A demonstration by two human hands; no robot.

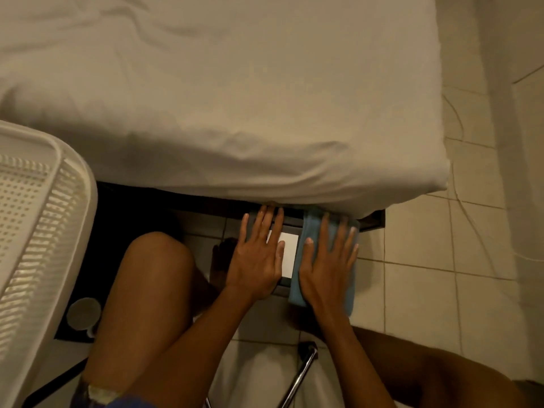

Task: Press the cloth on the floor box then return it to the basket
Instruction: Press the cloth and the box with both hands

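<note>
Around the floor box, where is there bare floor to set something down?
Bare tiles lie right of the cloth, below the bed corner. A narrow strip of tile sits before the box, between the forearms. Left of it is crowded: foot, knee, basket.

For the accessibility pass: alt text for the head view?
From above, a seated person's right hand presses a blue cloth flat on a dark floor box by the bed; the left hand lies flat on the box beside it. A white basket stands at the left.

Dark blue shorts (88,400), bare arms (206,334) and legs (141,304).
</note>
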